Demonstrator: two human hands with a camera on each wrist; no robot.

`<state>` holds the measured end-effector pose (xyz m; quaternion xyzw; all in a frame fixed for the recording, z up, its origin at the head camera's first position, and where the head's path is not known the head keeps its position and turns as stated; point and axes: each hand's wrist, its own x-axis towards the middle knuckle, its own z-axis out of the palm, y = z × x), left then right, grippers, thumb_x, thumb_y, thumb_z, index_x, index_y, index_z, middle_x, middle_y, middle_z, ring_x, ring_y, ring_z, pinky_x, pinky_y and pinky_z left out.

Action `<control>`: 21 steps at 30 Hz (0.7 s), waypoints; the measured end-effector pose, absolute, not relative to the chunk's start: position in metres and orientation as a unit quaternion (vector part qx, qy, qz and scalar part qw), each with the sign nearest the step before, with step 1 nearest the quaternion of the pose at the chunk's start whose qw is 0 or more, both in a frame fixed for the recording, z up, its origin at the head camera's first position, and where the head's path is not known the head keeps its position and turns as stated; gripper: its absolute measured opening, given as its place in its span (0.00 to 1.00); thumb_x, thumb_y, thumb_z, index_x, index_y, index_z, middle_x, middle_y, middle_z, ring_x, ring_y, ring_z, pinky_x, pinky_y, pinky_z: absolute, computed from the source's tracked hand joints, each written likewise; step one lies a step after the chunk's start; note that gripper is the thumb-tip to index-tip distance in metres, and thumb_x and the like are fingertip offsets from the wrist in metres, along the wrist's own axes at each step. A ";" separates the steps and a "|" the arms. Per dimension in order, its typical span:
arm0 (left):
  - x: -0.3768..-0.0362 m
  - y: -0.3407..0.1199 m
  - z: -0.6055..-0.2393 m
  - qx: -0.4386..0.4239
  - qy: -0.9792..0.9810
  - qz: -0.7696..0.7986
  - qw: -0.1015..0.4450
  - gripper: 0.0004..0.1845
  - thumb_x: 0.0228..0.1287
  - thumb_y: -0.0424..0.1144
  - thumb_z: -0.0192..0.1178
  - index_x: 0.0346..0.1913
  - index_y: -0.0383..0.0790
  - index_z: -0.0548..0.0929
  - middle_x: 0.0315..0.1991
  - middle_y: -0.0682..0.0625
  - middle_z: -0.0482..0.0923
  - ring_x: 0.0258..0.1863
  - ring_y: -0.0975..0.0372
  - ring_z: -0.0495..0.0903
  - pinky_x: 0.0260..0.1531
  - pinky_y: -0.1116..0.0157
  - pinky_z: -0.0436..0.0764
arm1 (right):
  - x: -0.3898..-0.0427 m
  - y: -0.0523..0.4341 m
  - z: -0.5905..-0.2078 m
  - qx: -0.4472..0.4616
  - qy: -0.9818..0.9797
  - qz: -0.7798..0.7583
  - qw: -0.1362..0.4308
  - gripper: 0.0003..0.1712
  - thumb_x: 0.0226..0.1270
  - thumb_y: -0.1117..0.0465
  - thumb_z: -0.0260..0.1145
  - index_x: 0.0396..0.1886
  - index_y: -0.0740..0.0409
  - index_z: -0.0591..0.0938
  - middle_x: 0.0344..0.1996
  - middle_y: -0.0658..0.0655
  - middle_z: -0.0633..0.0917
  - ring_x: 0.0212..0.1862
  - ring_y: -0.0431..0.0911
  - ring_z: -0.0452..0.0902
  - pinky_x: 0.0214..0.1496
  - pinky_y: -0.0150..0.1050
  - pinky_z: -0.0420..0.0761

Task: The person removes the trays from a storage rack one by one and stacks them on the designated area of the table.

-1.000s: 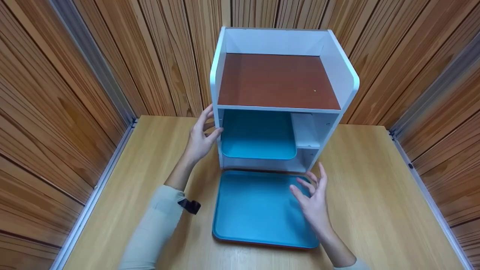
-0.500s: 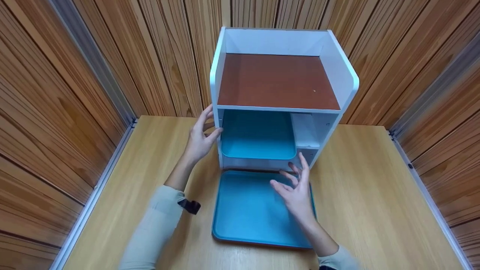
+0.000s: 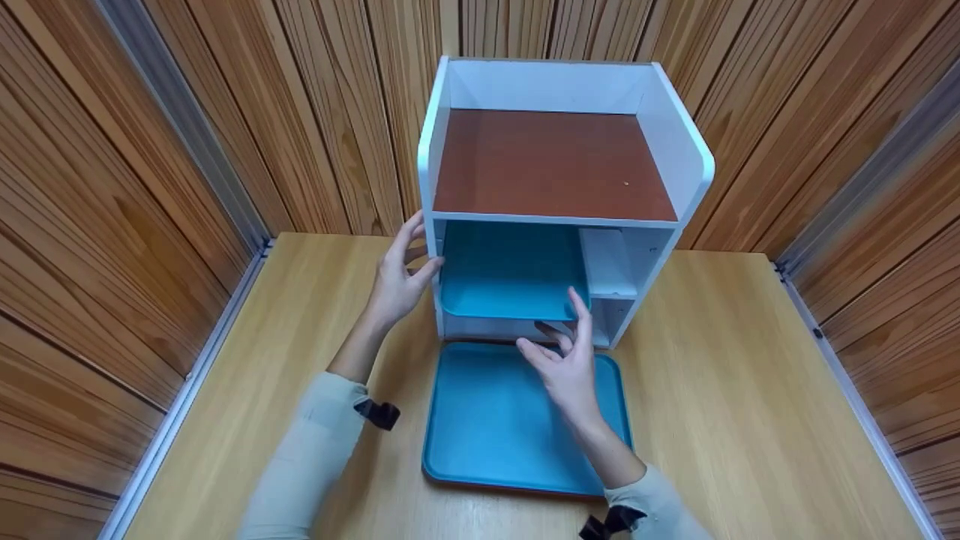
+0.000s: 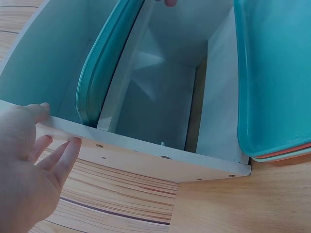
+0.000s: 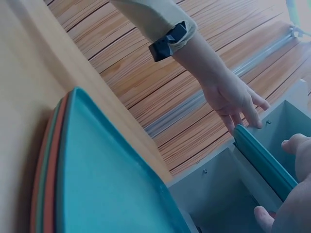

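With the left hand point(image 3: 397, 281) flat against the shelf point(image 3: 559, 217), the right hand point(image 3: 566, 360), half open, should pinch the tray point(image 3: 510, 289) edge squarely.

Head view high, facing forward-down, wrist views close, low — all share white shelf unit point(image 3: 562, 195), shelved tray point(image 4: 99, 73)

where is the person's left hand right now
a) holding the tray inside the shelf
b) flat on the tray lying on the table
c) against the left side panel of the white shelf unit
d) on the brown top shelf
c: the left hand rests with straight fingers against the left side panel of the white shelf unit, apart from both trays.
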<state>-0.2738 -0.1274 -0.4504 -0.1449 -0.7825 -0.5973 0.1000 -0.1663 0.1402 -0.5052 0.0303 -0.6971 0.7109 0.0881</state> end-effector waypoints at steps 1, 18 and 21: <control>-0.274 -0.127 -0.450 -0.145 -0.783 -0.597 0.101 0.41 0.83 0.34 0.65 0.91 0.49 0.60 0.83 0.40 0.73 0.77 0.41 0.82 0.73 0.41 0.87 | -0.168 0.138 -0.505 0.030 -0.695 0.714 0.087 0.58 0.79 0.69 0.74 0.95 0.46 0.49 0.88 0.65 0.61 0.79 0.65 0.77 0.63 0.28 0.90; -0.273 -0.127 -0.450 -0.144 -0.780 -0.601 0.099 0.41 0.83 0.33 0.65 0.91 0.51 0.61 0.82 0.40 0.73 0.77 0.41 0.82 0.73 0.40 0.87 | -0.193 0.112 -0.502 -0.014 -0.688 0.716 0.116 0.41 0.87 0.62 0.66 0.91 0.53 0.60 0.90 0.60 0.60 0.54 0.51 0.85 0.58 0.30 0.89; -0.273 -0.127 -0.449 -0.145 -0.779 -0.601 0.099 0.41 0.84 0.33 0.65 0.91 0.51 0.61 0.82 0.40 0.73 0.77 0.41 0.82 0.73 0.40 0.87 | -0.194 0.110 -0.501 -0.021 -0.682 0.721 0.119 0.39 0.88 0.64 0.64 0.91 0.53 0.60 0.86 0.62 0.64 0.52 0.50 0.87 0.57 0.29 0.90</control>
